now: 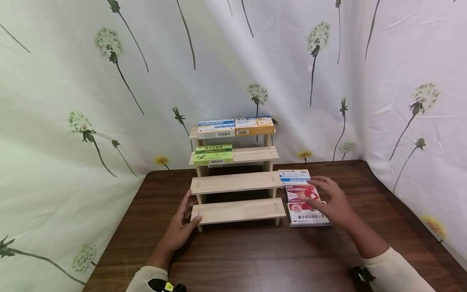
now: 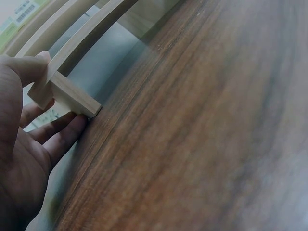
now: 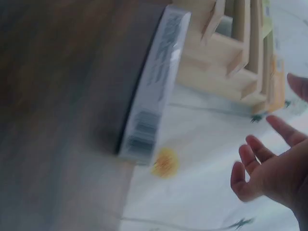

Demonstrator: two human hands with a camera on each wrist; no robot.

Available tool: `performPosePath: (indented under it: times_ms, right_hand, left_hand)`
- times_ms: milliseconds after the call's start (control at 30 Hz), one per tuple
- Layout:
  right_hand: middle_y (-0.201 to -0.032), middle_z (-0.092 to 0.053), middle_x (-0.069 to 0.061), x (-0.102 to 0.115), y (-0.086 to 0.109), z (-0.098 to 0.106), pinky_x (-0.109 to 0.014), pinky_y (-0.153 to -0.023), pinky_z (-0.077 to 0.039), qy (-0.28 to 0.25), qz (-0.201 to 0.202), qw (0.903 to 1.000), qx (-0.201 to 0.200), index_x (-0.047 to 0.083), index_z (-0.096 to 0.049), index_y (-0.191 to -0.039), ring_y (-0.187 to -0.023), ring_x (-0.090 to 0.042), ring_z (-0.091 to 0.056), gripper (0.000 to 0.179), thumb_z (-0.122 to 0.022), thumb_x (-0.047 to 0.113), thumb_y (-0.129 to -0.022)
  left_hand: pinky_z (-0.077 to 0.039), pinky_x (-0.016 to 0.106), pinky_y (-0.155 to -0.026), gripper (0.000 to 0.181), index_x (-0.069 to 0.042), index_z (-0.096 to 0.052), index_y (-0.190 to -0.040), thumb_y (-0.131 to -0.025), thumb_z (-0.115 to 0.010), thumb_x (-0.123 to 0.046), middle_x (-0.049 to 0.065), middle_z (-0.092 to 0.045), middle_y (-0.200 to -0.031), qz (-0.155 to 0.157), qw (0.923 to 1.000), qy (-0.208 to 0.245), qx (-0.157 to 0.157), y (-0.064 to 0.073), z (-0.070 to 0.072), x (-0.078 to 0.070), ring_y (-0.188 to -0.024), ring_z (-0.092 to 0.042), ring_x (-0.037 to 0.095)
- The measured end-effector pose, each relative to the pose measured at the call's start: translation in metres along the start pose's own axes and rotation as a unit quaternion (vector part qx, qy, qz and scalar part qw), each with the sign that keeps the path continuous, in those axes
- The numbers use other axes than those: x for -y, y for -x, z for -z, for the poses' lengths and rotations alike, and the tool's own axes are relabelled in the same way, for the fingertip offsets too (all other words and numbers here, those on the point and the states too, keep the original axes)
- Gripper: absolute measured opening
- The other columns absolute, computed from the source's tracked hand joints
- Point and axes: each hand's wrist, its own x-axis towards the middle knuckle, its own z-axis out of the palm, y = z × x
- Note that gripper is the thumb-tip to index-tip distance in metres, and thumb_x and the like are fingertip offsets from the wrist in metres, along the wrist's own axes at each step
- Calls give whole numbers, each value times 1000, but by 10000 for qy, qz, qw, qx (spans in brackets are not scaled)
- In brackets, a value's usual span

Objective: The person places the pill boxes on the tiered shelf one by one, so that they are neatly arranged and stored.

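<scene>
A wooden stepped display rack (image 1: pixel 238 211) stands on the brown table. My left hand (image 1: pixel 179 227) holds its lower left end; in the left wrist view the thumb (image 2: pixel 36 67) lies on the lowest step while the fingers reach round the leg. Over a column of medicine boxes to the right of the rack hovers my right hand (image 1: pixel 337 205), fingers spread and nothing gripped. That column has a blue-and-white box (image 1: pixel 293 177) at the back, a red box (image 1: pixel 295 194) in the middle and a white-and-red box (image 1: pixel 310 219) in front. The right hand (image 3: pixel 276 168) appears apart from them in the right wrist view.
On the top step lie a blue-and-white box (image 1: pixel 216 129) and an orange-and-white box (image 1: pixel 254 125). A green box (image 1: pixel 213 155) occupies the left half of the step below. Dandelion-printed cloth (image 1: pixel 219 81) hangs behind the table (image 1: pixel 255 259) and along its sides.
</scene>
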Motion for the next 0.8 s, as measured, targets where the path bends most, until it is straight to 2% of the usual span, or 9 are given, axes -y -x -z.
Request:
performPosePath:
  times_ms: [100, 200, 333, 433, 600, 767, 800]
  right_hand:
    - [-152, -55, -24, -11, 0, 8, -67, -99, -54, -125, -30, 9992, 368, 4, -68, -144, -138, -47, -53, 56, -88, 19, -94]
    - [-153, -53, -21, -21, 0, 16, -64, -98, -53, -136, -172, 9972, 713, 9, -67, -147, -138, -46, -53, 59, -89, 24, -93]
    - [-155, -50, -19, -30, 2, 26, -68, -100, -49, -122, -336, 9942, 1015, 15, -67, -147, -140, -47, -52, 61, -90, 28, -92]
    - [-152, -51, -18, -36, 3, 30, -66, -99, -50, -161, -294, 9931, 1125, 11, -67, -146, -138, -45, -52, 61, -91, 25, -91]
    - [-145, -55, -15, -50, 7, 30, -52, -95, -55, -410, -334, 9921, 1137, 5, -69, -142, -132, -34, -51, 56, -90, 19, -91]
    - [-147, -53, -16, -68, 11, 33, -56, -97, -55, -564, -469, 9880, 1357, 6, -68, -143, -133, -37, -48, 54, -86, 20, -94]
    - [-148, -53, -16, -72, 12, 33, -54, -98, -55, -588, -477, 9870, 1415, 6, -68, -144, -134, -33, -48, 55, -86, 21, -94]
  left_hand:
    - [-62, 35, -90, 95, -32, -6, -178, -109, -69, -13, 30, -40, -169, 26, 10000, -19, 15, 1, 0, 0, -147, -51, 58]
    - [-62, 35, -91, 95, -30, -5, -178, -109, -68, -12, 31, -40, -169, 29, 10000, 5, -4, 2, 0, -1, -146, -51, 59]
    - [-62, 33, -90, 95, -30, -4, -178, -109, -68, -12, 31, -40, -168, 42, 10000, 2, -27, 4, 1, -3, -146, -52, 58]
    - [-62, 32, -90, 95, -30, -4, -178, -110, -68, -12, 31, -40, -169, 65, 10000, -4, -31, 5, 1, -3, -146, -52, 58]
    - [-62, 33, -90, 94, -30, -6, -178, -109, -68, -13, 31, -41, -168, 104, 9999, -38, -42, 6, 2, -2, -146, -52, 58]
    - [-62, 35, -92, 94, -34, -6, -178, -110, -69, -16, 29, -41, -170, 88, 9999, -101, -10, 2, 1, 0, -148, -51, 57]
    - [-62, 35, -92, 94, -34, -6, -178, -110, -69, -16, 29, -40, -170, 96, 9999, -92, 4, 2, 1, 0, -148, -51, 57]
